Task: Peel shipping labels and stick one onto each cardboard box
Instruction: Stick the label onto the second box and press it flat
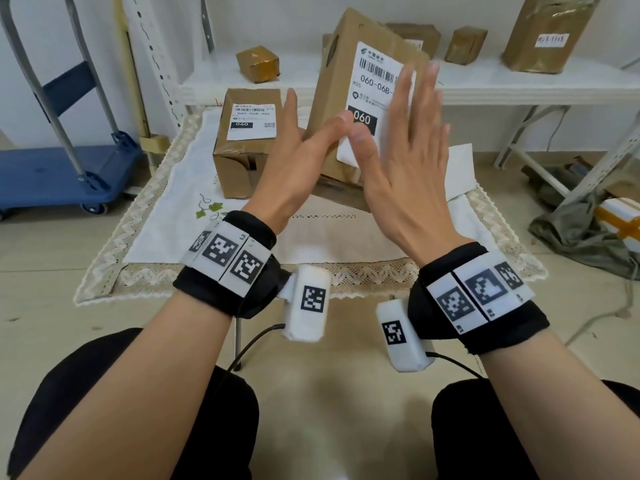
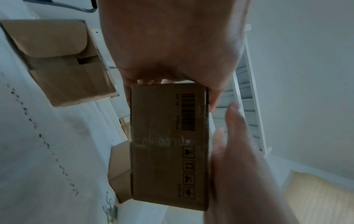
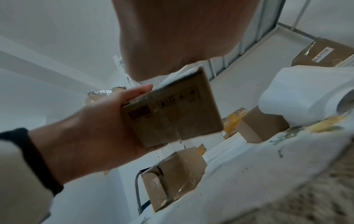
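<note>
A tall cardboard box [image 1: 332, 98] stands tilted over the table, with a white shipping label [image 1: 374, 88] on its front face. My left hand [image 1: 301, 157] grips the box's left side, thumb on the front by the label's lower corner and fingers behind. The right hand [image 1: 405, 157] lies flat with straight fingers on the label's right half. In the left wrist view the box [image 2: 168, 144] sits between my left hand [image 2: 172, 37] and the right hand [image 2: 235, 166]. The right wrist view shows the box [image 3: 176, 110] in the left hand [image 3: 91, 128].
A second cardboard box [image 1: 242, 161] with its own label [image 1: 251, 121] stands on the white tablecloth [image 1: 173, 220] to the left. White sheets [image 1: 460, 168] lie at the right. Several taped boxes sit on the shelf [image 1: 519, 84] behind. A blue cart [image 1: 52, 178] stands far left.
</note>
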Available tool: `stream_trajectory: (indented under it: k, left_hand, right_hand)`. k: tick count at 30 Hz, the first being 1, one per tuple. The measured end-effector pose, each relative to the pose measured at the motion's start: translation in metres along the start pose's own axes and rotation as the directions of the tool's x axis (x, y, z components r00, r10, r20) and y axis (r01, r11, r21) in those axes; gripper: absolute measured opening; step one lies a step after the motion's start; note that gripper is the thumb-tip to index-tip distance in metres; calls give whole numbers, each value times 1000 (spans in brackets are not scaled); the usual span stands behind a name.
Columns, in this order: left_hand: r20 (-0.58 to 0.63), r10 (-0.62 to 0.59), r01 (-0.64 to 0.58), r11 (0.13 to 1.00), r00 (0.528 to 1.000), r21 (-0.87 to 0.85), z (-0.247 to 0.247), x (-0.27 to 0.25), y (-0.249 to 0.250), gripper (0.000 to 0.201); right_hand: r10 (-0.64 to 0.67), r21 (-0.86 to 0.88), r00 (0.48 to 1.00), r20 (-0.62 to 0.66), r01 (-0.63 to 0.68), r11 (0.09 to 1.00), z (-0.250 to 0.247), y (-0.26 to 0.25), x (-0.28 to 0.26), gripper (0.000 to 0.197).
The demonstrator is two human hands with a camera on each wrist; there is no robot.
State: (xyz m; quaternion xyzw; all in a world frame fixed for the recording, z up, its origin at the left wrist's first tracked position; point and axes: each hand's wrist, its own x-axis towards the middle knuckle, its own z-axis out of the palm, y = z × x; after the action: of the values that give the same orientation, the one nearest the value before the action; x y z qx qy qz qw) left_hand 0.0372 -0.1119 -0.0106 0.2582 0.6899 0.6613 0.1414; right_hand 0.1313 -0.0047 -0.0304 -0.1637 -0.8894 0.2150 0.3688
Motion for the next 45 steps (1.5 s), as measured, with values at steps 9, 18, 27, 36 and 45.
stream_trajectory:
  k: [9, 18, 27, 36, 45]
  left_hand:
    - [-49, -22, 19, 998, 999, -64, -8, 6, -1, 88]
    - [34, 292, -286, 896, 956, 339, -3, 5, -8, 81]
    - [354, 436, -522, 365, 828, 771, 14, -10, -19, 84]
    - [229, 344, -389, 531, 911, 753, 0, 6, -27, 84]
    - [266, 408, -473, 584, 874, 659, 15, -1, -20, 85]
  right_hand:
    - [329, 370, 920, 211, -387, 845, -5, 17, 4, 83]
    - [521, 650, 805, 284, -561, 513, -3, 13, 8, 90]
    - [466, 684, 859, 214, -472, 556, 2, 13, 6, 64]
    - [472, 529, 878, 83, -440, 725, 10, 20, 12, 115]
    - [434, 602, 886, 166, -439, 667, 9, 11, 11, 107]
